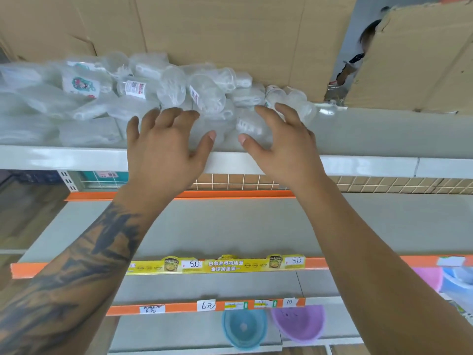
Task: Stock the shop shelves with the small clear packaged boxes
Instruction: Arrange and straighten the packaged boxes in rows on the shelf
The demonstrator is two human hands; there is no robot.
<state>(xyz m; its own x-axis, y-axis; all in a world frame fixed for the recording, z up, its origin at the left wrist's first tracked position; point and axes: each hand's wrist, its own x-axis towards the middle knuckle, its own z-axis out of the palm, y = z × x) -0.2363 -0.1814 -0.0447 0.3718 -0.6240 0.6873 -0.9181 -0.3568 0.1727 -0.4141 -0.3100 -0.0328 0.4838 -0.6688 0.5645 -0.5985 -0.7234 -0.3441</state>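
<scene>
Up on the top shelf [358, 163], both hands spread over the heap of small clear packaged boxes [143, 98]. Left hand [163, 147]: grip wide open, fingers splayed, holding nothing. Right hand [281, 144]: same, fingers fanned, empty. Between the two thumbs, one clear pack [252, 128], not pinched. Farther beyond the fingertips, cardboard [230, 29]. Well below the wrists, blue bowl [244, 329] beside purple bowl [299, 324].
</scene>
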